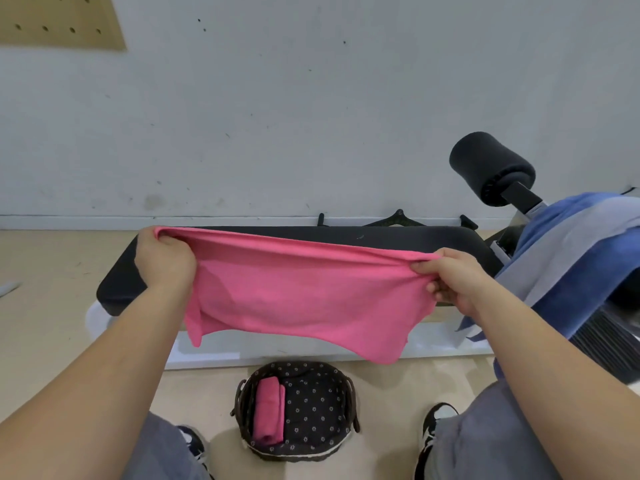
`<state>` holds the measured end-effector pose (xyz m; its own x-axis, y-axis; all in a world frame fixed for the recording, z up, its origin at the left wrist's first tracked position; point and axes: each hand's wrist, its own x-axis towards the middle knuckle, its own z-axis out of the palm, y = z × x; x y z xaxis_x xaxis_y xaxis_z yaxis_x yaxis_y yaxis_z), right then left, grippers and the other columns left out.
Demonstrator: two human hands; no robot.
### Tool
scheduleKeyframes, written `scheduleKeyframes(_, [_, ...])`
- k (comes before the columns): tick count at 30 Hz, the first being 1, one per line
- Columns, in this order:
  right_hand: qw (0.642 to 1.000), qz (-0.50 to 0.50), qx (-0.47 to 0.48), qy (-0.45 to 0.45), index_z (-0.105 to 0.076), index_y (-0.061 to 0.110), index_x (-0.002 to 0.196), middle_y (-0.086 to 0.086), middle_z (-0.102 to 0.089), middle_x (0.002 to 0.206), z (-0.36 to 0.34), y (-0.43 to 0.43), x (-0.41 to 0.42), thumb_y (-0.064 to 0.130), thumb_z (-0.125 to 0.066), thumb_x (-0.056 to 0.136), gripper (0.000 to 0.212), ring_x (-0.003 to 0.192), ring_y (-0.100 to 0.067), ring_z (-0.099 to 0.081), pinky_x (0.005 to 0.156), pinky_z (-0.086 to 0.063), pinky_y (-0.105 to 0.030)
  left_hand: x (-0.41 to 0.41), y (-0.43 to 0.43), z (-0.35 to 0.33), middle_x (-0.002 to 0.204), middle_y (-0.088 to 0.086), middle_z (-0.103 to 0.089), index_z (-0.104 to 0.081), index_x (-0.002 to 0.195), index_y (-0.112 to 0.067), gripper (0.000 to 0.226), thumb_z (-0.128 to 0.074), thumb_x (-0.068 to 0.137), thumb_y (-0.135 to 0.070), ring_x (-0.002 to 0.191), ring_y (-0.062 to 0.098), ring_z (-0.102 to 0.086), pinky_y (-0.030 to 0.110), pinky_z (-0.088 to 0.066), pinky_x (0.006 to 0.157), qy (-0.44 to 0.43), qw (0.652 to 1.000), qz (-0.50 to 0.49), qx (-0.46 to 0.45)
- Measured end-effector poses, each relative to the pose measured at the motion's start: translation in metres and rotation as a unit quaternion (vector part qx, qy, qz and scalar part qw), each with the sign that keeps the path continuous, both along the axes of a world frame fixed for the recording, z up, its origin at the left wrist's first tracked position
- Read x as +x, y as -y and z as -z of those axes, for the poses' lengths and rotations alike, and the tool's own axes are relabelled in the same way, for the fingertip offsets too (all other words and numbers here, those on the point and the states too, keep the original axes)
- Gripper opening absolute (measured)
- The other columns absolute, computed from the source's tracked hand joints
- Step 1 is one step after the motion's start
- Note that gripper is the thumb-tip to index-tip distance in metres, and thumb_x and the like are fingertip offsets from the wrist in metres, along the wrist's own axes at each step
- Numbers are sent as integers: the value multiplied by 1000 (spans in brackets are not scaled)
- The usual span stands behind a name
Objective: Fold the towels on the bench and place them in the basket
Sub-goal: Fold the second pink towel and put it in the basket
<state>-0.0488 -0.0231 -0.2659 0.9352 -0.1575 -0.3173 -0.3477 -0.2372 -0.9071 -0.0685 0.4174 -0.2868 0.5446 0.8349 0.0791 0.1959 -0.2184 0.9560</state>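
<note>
A tan pegboard (pixel 59 20) hangs on the scuffed wall (pixel 311 116), a black foam roller (pixel 485 164) at right.

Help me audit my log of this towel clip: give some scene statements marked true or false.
1. The left hand and right hand hold a pink towel stretched above the bench. True.
2. The basket is empty. False: a folded pink towel lies in its left part.
3. At the right, blue and grey towels are draped. True.
4. The basket stands on the bench. False: it stands on the floor, near the person's shoes.
</note>
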Motion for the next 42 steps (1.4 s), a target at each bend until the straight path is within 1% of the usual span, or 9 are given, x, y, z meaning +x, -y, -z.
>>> scheduleKeyframes(4, [948,24,-298,111,-47,16,72,-6,-60,58,3,8,-9,0,-45,70,17,53,-26,-61,55,-50,-36,5,-7,7,101,10,-67,-61,96,-19,28,-35,88,-27,92,37,-68,53,-59,88,-32,999,22,29])
scheduleKeyframes(8, [904,25,-416,93,-52,18,72,-3,-67,68,3,6,-14,25,-56,76,9,71,-27,-65,64,-48,-32,-8,12,-2,84,15,-72,-63,83,-16,30,-35,86,-24,67,36,-75,52,-65,67,-53,995,85,19])
scheduleKeyframes(16, [960,125,-237,83,-58,15,89,-14,-72,67,10,5,-3,-7,-37,77,33,55,-30,-72,61,-64,-42,-6,14,-2,64,19,-68,-63,90,-4,31,-34,98,-13,50,30,-65,44,-63,63,-56,994,90,-2])
scheduleKeyframes(21, [965,216,-55,142,-45,17,73,-15,-67,81,18,-11,18,-8,-37,74,26,60,-35,-74,63,-65,-47,14,13,7,73,20,-70,-59,110,-7,25,-35,109,-15,48,23,-68,33,-60,49,-22,989,89,-115])
scheduleKeyframes(28, [957,234,-71,159,-46,19,71,1,-54,76,41,-36,67,23,-65,78,21,78,-26,-55,67,-51,-37,55,20,25,100,20,-70,-57,126,-8,33,-36,103,2,87,28,-75,41,-62,83,15,978,131,-160])
scheduleKeyframes(32, [949,248,-128,146,-47,23,69,-7,-65,92,56,-32,113,29,-61,84,22,101,-27,-51,93,-46,-42,86,7,41,99,22,-71,-58,131,-6,38,-37,101,3,85,29,-76,38,-64,78,-1,980,133,-150])
scheduleKeyframes(35, [946,259,-135,140,-49,23,70,-11,-68,102,61,-31,148,26,-61,86,20,109,-27,-50,87,-30,-28,107,4,47,92,19,-70,-57,132,-2,39,-34,101,5,82,27,-75,30,-64,69,-4,979,135,-154])
scheduleKeyframes(40, [941,224,-192,167,-62,17,86,-2,-67,106,74,-33,187,24,-63,86,7,113,-20,-51,91,-36,-28,142,1,53,103,17,-71,-56,134,-6,37,-42,101,3,100,34,-76,36,-62,80,20,979,138,-151])
scheduleKeyframes(42, [932,203,-228,195,-65,15,112,-5,-60,130,76,-31,192,24,-65,88,26,127,-25,-51,103,-40,-31,151,2,54,114,10,-67,-47,148,-14,47,-53,102,-5,102,28,-75,37,-61,90,13,978,155,-138])
